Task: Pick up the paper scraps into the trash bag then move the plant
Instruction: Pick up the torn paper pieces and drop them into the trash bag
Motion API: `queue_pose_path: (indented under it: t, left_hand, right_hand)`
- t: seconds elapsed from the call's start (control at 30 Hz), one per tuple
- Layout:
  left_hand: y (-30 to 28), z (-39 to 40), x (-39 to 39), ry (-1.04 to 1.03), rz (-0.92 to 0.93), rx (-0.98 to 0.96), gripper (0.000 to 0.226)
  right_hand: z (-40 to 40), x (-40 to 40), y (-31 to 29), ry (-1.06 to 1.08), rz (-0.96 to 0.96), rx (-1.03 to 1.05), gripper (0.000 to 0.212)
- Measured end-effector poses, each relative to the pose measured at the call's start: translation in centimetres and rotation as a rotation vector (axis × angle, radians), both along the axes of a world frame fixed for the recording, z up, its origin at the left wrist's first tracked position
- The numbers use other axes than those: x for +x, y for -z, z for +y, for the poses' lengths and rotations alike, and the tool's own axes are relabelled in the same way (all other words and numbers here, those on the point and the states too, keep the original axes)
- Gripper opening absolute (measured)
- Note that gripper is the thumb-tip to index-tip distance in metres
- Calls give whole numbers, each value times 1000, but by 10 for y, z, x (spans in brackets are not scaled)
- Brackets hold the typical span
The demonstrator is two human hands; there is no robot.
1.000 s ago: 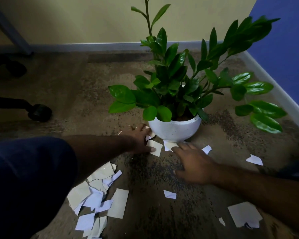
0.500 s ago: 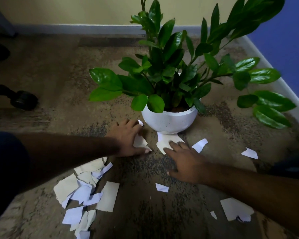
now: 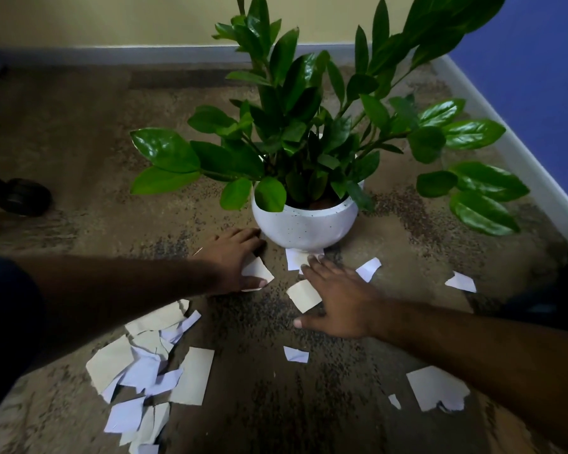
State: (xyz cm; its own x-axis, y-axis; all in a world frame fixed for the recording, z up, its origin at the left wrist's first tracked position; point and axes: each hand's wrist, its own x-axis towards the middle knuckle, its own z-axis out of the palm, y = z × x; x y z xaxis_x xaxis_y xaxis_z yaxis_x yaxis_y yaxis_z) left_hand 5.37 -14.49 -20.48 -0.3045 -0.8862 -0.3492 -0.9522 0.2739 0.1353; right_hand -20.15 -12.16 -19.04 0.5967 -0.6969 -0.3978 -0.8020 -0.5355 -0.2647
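Left hand (image 3: 232,257) pinches a paper scrap (image 3: 258,269) beside the white pot (image 3: 304,224). Right hand (image 3: 340,298) lies flat, fingers spread, on another scrap (image 3: 304,294); scrap pile (image 3: 151,365) behind left hand.

My right hand (image 3: 338,299) has dragged one scrap (image 3: 304,295) back from the pot (image 3: 304,226) — another scrap (image 3: 295,257) stays behind.
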Motion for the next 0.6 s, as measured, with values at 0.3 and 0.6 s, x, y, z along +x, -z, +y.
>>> queue_pose_path:
  t: [0.3, 0.6]
  left_hand:
    - [-1, 13, -15, 166, -22, -189, 75]
    - [-2, 13, -16, 153, 1, -164, 70]
  right_hand:
    - [-1, -7, -13, -101, -116, -137, 69]
    - [7, -3, -5, -28, 19, 11, 108]
